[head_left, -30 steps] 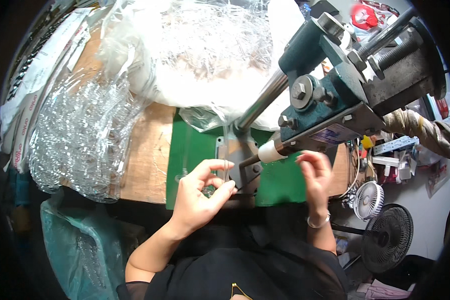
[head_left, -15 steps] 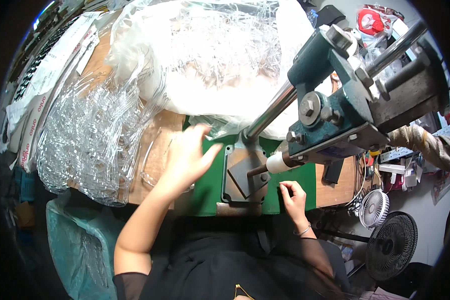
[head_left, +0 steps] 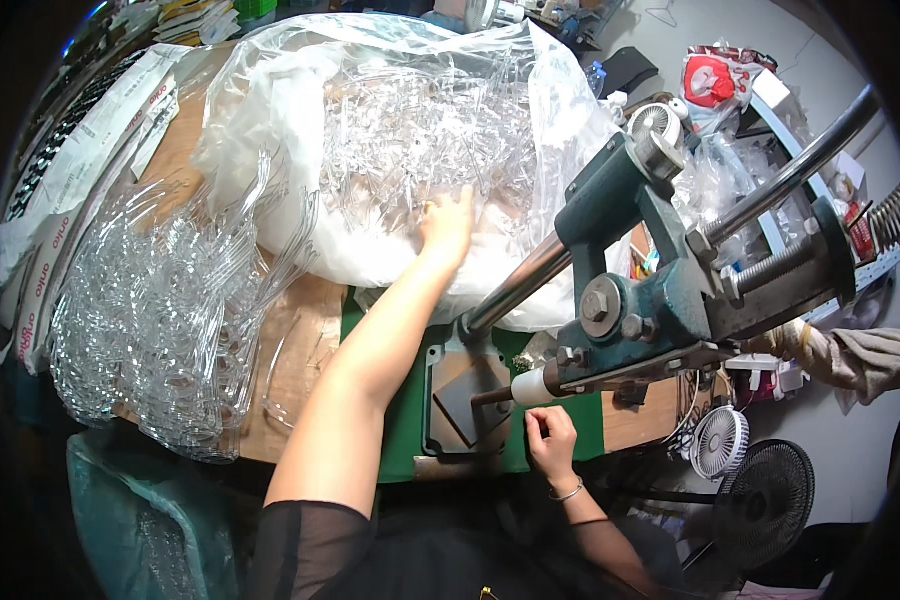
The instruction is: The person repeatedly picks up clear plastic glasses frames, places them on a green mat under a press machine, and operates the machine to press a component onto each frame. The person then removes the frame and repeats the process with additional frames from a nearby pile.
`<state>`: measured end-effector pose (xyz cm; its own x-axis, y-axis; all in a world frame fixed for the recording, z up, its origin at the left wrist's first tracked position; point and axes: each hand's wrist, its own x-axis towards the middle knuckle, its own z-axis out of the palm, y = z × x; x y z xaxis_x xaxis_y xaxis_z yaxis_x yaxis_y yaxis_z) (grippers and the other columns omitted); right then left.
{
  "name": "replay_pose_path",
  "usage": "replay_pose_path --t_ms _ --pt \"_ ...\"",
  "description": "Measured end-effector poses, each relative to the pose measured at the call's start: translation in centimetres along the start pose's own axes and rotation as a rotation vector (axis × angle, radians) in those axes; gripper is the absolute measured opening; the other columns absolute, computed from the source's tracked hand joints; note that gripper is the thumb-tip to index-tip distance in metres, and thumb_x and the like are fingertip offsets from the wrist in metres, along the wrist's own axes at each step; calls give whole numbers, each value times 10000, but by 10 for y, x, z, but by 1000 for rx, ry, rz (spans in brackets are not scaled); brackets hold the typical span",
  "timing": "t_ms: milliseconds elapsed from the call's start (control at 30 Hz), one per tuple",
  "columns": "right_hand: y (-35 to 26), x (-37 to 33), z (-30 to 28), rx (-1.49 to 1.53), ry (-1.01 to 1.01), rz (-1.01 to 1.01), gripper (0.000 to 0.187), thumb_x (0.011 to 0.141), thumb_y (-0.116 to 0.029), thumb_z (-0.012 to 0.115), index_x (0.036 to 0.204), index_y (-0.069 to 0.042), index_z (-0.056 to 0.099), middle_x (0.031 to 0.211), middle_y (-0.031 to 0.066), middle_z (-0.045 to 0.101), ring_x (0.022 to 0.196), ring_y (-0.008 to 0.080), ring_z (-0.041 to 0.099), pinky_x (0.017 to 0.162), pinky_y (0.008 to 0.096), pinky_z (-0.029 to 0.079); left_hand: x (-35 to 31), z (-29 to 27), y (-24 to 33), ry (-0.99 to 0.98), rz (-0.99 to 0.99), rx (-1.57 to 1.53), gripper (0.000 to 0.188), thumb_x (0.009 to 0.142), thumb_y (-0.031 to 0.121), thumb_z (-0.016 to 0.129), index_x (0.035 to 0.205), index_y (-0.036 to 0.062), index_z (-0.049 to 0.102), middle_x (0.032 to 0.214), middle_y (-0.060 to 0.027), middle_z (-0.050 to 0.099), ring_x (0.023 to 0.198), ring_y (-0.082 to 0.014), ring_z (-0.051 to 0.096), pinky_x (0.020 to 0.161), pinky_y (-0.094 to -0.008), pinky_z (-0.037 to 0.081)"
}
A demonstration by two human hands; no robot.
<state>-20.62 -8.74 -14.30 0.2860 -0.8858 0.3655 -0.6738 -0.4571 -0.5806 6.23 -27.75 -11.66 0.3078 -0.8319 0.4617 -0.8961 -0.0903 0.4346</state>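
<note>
Clear plastic pieces (head_left: pixel 410 120) are heaped in a wide-mouthed translucent bag (head_left: pixel 260 120) at the back of the worktop (head_left: pixel 310 305). The pile is reached by the left hand (head_left: pixel 447 228), whose forefinger is stretched forward, apart from the bent fingers beside it; whether anything is clamped there cannot be told. The right hand (head_left: pixel 553 440) is held above a green mat (head_left: pixel 590 430), near the white collar (head_left: pixel 535 387) of a dark green press (head_left: pixel 635 275). Its fingers are curled inward; whether they are closed on anything cannot be told. A bracelet (head_left: pixel 567 491) is worn on that wrist. At the left, a second heap (head_left: pixel 160 330) of clear pieces is piled, with one curved piece (head_left: pixel 272 370) laid just beside it.
</note>
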Motion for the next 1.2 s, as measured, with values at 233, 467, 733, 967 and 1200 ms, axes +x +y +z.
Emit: replay_pose_path --t_ms 233,467,733,967,1200 --pt "7 -3 -3 -3 73 -30 41 709 -28 595 708 -43 558 655 80 536 592 236 506 547 320 400 -6 -77 -8 -20 17 -252 148 830 100 376 930 20 451 628 -175 582 617 -341 591 555 -430 470" --pt "-2 -1 2 -45 5 -48 40 714 -50 602 715 -52 563 643 57 512 584 218 491 546 312 380 -60 -90 3 -41 485 176 186 836 156 422 994 65 460 646 -140 557 537 -274 591 422 -373 458" --pt "8 -1 -26 63 -141 -27 192 734 -54 601 921 -17 584 898 117 547 745 238 547 654 292 456 -81 -122 -35 -258 293 66 540 730 137 584 1216 51 367 1023 -200 515 909 -349 513 813 -397 410" --pt "-13 2 -16 -406 -313 -234 382 744 -111 585 1106 -31 496 1059 90 511 840 255 499 722 328 426 -98 -176 -28 -154 70 -650 221 882 159 417 972 -2 540 826 -123 631 770 -196 596 683 -307 452" --pt "-1 24 -46 7 -125 -42 169 736 -79 608 887 -13 570 805 94 552 716 209 532 676 289 437 -145 -233 36 -149 -368 -1440 402 920 259 322 1168 -54 367 919 -198 593 867 -211 593 746 -289 482"
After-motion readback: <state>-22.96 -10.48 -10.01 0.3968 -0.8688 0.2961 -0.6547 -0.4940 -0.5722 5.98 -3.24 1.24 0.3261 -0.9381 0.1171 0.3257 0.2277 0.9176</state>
